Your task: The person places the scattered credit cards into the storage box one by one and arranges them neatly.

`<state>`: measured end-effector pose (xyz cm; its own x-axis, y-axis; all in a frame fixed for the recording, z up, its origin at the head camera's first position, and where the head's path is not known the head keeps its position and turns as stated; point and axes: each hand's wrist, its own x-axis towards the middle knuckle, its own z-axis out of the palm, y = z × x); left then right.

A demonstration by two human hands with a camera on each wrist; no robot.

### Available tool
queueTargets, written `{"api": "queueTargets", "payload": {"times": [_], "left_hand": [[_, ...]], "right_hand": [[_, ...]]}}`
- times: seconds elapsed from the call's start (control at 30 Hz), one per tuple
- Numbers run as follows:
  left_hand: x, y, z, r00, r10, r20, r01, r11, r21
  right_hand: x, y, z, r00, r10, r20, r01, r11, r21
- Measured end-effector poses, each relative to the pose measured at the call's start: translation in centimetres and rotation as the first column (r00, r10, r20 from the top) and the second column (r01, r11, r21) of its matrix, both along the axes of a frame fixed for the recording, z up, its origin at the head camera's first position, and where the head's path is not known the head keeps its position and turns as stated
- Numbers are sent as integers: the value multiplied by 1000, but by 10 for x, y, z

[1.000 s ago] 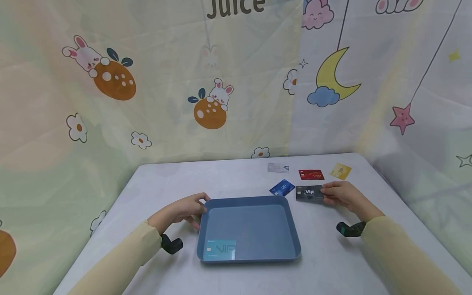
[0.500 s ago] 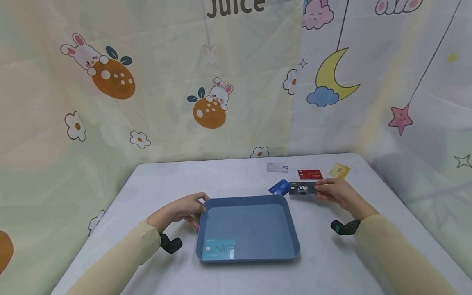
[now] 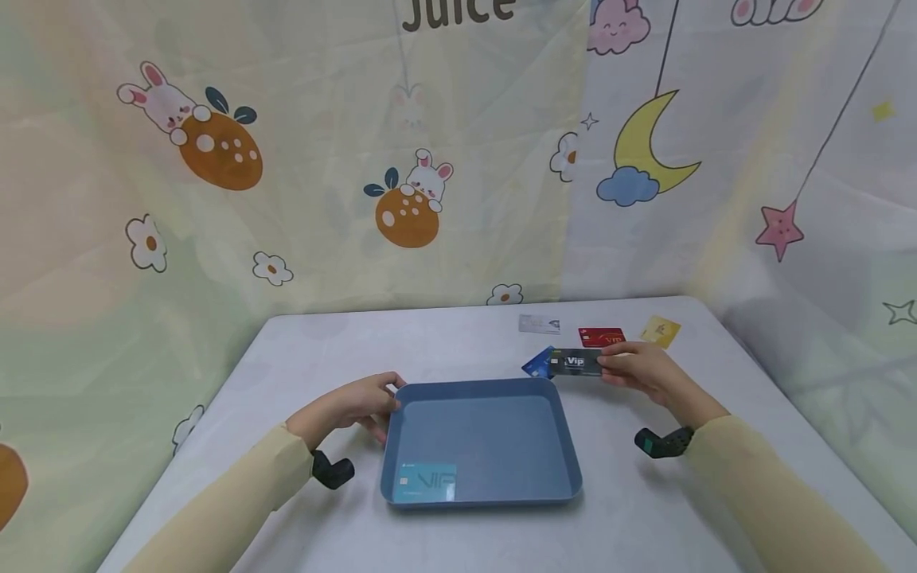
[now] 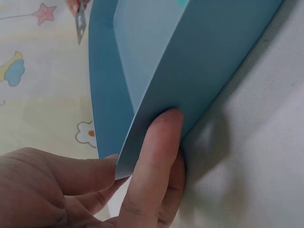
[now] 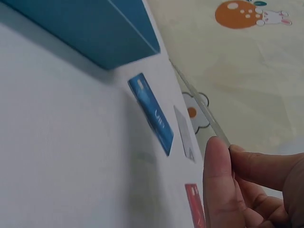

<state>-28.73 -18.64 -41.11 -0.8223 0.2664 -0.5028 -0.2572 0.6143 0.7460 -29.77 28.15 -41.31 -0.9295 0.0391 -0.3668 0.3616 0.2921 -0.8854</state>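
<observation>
Between thumb and fingers, my right hand (image 3: 641, 370) pinches the right end of a black VIP card (image 3: 575, 362). The right wrist view shows this card (image 5: 202, 107) edge-on, raised off the table. Partly behind it in the head view lies a blue card (image 3: 537, 364), beside the tray's far right corner. My left hand (image 3: 358, 406) grips the left wall of a blue-grey tray (image 3: 480, 387); in the left wrist view its thumb is inside the rim and its fingers (image 4: 159, 142) press the outer wall. A light-blue VIP card (image 3: 427, 482) lies in the tray's near left corner.
Toward the back of the white table (image 3: 344, 342) lie a silver card (image 3: 540, 324), a red card (image 3: 600, 337) and a yellow card (image 3: 661, 331). A printed cloth (image 3: 315, 159) hangs behind the table.
My right hand has moved left with the black card, which now overlaps the blue card in the head view. The left hand and the tray stay in place.
</observation>
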Motion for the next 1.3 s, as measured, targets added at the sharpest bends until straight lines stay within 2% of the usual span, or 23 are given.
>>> {"api": "queueTargets", "payload": {"times": [0.4,0.77,1.3], "left_hand": [[1,0,1,1000,11,6,-11,1000,-9],[0,-1,0,1000,4,-4,-4,1000,-9],[1,3,1,1000,11,-6,-11,1000,-24]], "right_hand": [[9,-32,5,994,105,-43,-107,993,-40],[13,-48,5,990,132,-50,-135,989,-64],[17,-63,2,983,169,-66,-172,985,-34]]}}
